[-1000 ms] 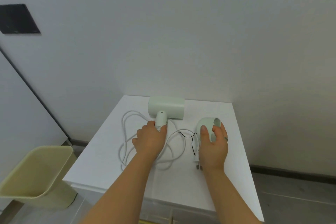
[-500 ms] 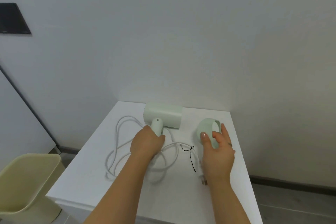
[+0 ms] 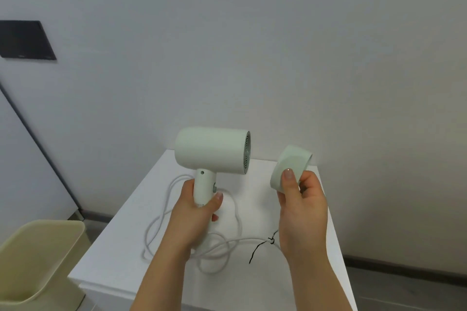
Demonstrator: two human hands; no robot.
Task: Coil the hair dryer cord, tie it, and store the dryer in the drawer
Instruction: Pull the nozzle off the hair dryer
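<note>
Grips the pale green hair dryer (image 3: 212, 150) by its handle in the left hand (image 3: 199, 207), barrel level above the white table (image 3: 121, 260); pinches the matching round nozzle (image 3: 290, 168) in the right hand (image 3: 302, 203); trails white cord (image 3: 242, 239) in loose loops there, black tie (image 3: 259, 247) on it.
</note>
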